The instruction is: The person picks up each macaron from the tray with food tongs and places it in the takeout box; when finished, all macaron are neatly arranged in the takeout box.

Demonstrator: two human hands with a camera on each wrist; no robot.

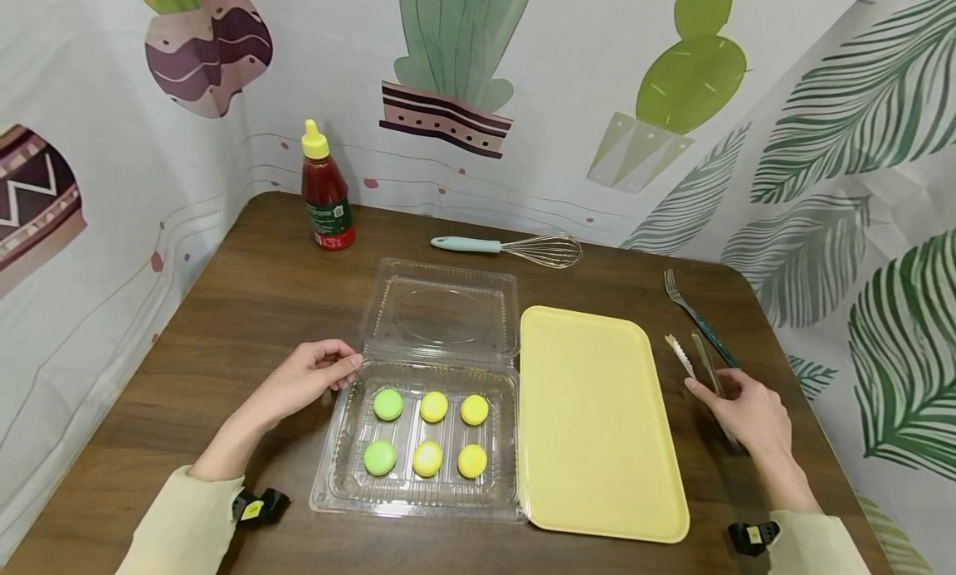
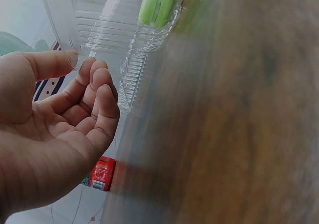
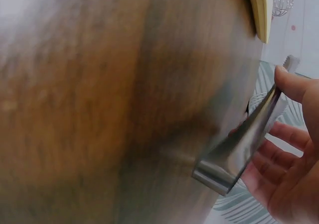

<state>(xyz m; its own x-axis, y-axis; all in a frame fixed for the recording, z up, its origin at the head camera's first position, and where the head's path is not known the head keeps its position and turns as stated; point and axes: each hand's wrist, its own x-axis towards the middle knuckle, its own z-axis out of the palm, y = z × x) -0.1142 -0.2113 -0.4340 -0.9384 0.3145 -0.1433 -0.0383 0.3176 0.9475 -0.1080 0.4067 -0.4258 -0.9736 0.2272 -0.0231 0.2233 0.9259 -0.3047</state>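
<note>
My left hand [image 1: 309,377] pinches the left rim of a clear plastic clamshell box [image 1: 329,484] between thumb and fingertips. The box lies with its lid [image 1: 441,314] folded back. Inside sit two rows of macarons, green [image 1: 387,404] ones at the left and yellow [image 1: 434,406] ones in the middle and right. In the left wrist view the box rim [image 2: 75,59] meets my thumb tip. My right hand [image 1: 750,413] grips metal tongs [image 3: 239,149], thumb on one arm and fingers on the other, their serrated tips apart and pointing away from me.
A yellow tray [image 1: 597,426] lies right beside the box. Beyond the tongs is a fork [image 1: 698,318] with a dark green handle. At the back are a whisk [image 1: 508,247] and a red sauce bottle [image 1: 326,193] with a yellow cap. Patterned cloth hangs behind the table.
</note>
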